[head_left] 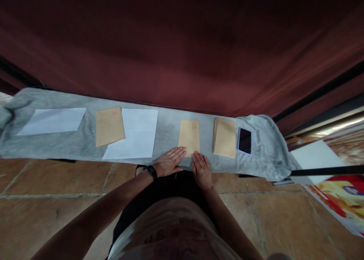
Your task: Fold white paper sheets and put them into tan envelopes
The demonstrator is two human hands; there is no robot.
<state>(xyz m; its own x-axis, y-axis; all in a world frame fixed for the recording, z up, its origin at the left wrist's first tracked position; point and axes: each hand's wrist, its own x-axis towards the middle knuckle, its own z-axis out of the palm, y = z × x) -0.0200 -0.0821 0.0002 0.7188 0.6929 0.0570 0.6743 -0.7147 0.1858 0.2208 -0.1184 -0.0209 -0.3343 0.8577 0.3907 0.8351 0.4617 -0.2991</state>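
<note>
A tan envelope (189, 136) with a small reddish mark at its top right lies on the grey cloth in front of me. My left hand (169, 161), below a black wristband, rests flat with its fingertips on the envelope's lower left corner. At the lower right edge, my right hand (202, 170) lies with its fingers stretched out, their tips touching the paper. A small stack of tan envelopes (225, 137) sits to the right. Over on the left, another tan envelope (109, 127) overlaps a creased white sheet (138, 133).
The grey cloth (167, 117) covers a long narrow surface against a dark red wall-like backdrop (170, 55). White paper (54, 120) lies at the far left. A phone (245, 141) is right of the stack. A black bar (327, 170) and a colourful package (344, 195) are at the right.
</note>
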